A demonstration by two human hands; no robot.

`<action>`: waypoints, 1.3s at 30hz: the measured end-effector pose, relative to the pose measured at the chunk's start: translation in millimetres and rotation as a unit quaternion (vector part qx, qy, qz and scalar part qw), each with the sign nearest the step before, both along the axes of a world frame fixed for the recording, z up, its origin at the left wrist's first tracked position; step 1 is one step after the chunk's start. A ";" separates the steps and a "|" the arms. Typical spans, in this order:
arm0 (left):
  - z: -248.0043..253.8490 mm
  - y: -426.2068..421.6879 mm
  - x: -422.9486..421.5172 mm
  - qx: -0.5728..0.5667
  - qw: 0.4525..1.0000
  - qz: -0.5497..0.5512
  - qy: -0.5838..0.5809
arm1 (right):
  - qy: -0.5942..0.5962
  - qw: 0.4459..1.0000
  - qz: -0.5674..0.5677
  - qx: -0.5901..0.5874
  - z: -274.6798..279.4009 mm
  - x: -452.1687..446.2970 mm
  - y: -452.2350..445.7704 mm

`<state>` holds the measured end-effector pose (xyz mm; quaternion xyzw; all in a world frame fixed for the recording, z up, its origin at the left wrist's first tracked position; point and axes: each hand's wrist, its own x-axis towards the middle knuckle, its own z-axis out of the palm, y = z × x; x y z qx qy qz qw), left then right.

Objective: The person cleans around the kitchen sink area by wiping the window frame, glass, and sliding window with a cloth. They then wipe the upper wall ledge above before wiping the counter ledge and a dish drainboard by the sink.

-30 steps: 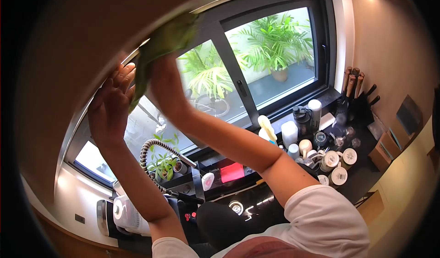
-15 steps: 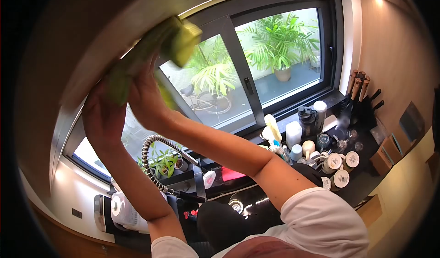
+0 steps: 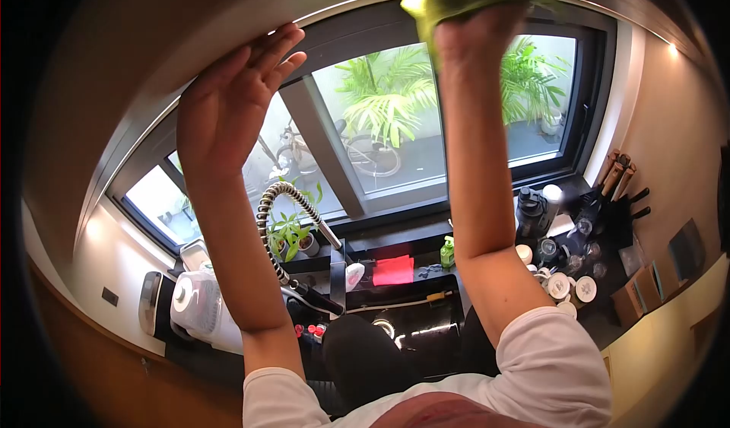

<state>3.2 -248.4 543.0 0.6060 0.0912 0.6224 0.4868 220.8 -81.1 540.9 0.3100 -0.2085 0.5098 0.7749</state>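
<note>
My right hand is raised at the underside of the overhead cabinet, above the window. It presses a yellow-green cloth against that surface beside the strip light; the cloth and fingers are blurred, and the fingertips are partly hidden. My left hand is lifted at the left with its fingers spread and nothing in it. Its fingertips reach the edge of the cabinet underside; whether they touch it I cannot tell.
Below are a coiled spring faucet, the sink, a red cloth and a green bottle. Several mugs, bottles and a knife block crowd the right counter. A white plastic appliance stands left; potted plants line the sill.
My right hand has swept right along the cabinet underside with the cloth. The left hand, earlier close beside it, is now apart and free. The view has shifted slightly.
</note>
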 end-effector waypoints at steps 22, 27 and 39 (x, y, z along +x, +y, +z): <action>-105.7 69.5 144.2 0.213 0.949 0.212 -0.093 | -0.841 0.491 -0.200 0.110 -19.2 53.1 -85.4; -110.9 67.1 180.4 0.058 0.908 -0.087 -0.405 | -0.800 0.495 -0.320 0.116 1.7 59.4 -112.6; -95.0 53.8 181.8 -0.084 0.821 -0.383 -0.414 | -0.637 0.527 -0.552 0.104 -11.4 90.0 -79.6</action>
